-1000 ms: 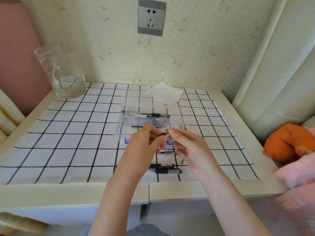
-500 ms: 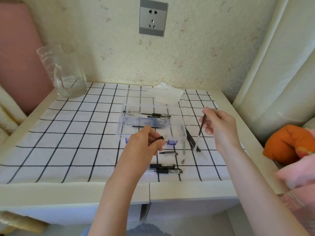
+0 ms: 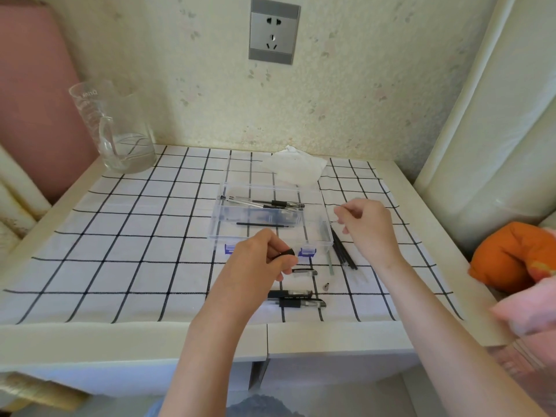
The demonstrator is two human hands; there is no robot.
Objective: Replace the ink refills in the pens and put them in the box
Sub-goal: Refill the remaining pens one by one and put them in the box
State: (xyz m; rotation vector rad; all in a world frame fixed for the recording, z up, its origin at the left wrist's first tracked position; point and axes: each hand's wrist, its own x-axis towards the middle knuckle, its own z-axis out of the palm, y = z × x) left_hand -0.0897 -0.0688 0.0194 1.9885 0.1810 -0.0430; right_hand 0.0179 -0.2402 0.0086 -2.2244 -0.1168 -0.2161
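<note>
Box (image 3: 215, 224): clear plastic, smooth, glossy, with latches (image 3: 307, 252) of blue translucent plastic.
Tablecloth (image 3: 135, 236): white cloth with black grid lines, matt.
Table (image 3: 120, 335): cream surface, smooth, low sheen.
Jug (image 3: 117, 127): clear, glass-like, glossy.
Pens (image 3: 296, 298): clear glossy plastic barrels with black matt sleeves.
Pen grip (image 3: 287, 253), pinched in the left hand (image 3: 255, 260): black, matt, rubber-like.
Refills (image 3: 343, 251): thin black plastic, slight sheen.
Pen tip (image 3: 325, 286): bright metal.
Tissue (image 3: 296, 168): white paper, crumpled, matt.
Socket plate (image 3: 274, 31): grey, brushed-metal look.
Wall (image 3: 346, 85): matt, faintly textured covering.
</note>
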